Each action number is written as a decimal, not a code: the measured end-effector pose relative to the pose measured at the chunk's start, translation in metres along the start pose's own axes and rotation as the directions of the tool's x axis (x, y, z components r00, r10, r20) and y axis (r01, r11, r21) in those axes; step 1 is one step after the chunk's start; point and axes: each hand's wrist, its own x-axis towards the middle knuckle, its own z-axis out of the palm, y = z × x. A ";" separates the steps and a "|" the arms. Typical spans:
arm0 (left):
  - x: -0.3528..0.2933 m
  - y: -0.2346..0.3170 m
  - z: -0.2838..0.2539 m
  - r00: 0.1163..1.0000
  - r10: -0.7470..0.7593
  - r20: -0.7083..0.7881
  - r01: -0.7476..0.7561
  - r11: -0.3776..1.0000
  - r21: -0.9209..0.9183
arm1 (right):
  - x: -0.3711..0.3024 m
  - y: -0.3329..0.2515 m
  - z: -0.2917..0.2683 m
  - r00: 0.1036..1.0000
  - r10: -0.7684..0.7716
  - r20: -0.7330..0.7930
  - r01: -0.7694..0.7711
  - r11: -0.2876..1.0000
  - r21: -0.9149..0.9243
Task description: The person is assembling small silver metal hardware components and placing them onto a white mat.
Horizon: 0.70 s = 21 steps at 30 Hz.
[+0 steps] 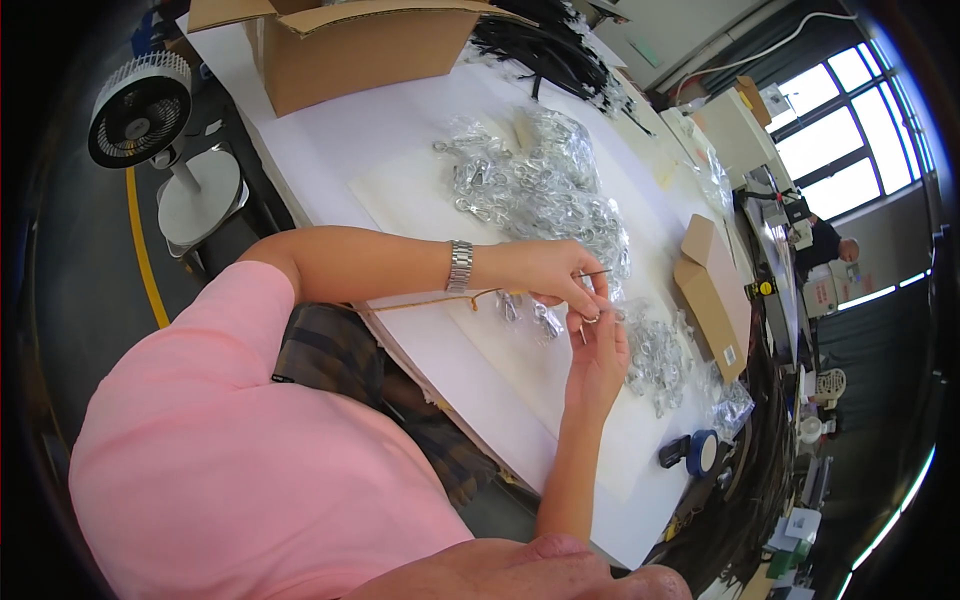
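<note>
My left hand (560, 272), with a steel watch on its wrist, is closed in a pinch above the table, and a thin dark needle-like piece (597, 272) sticks out past its fingers. Right against it, my right hand (602, 352) pinches a small shiny metal ring (591, 319). The fingertips of both hands meet, so part of what they hold is hidden. Beneath my left wrist runs a tan cord (430, 302) with a knot in it. Small metal clasps (655, 360) lie heaped beside my right hand. Beyond my hands is a larger pile of clear bags with metal hooks (545, 185).
On the white table (360, 150) stand a large open cardboard box (365, 60) and a smaller carton (712, 300). A blue tape roll (703, 453) sits near the right edge. Black straps (545, 45) lie at the back. A fan (142, 115) stands left; another person (825, 245) is far right.
</note>
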 end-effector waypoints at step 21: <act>0.020 -0.029 -0.004 0.938 0.340 0.066 -0.346 0.927 0.143 | 0.008 -0.014 -0.019 0.887 0.346 0.304 -0.393 0.913 0.106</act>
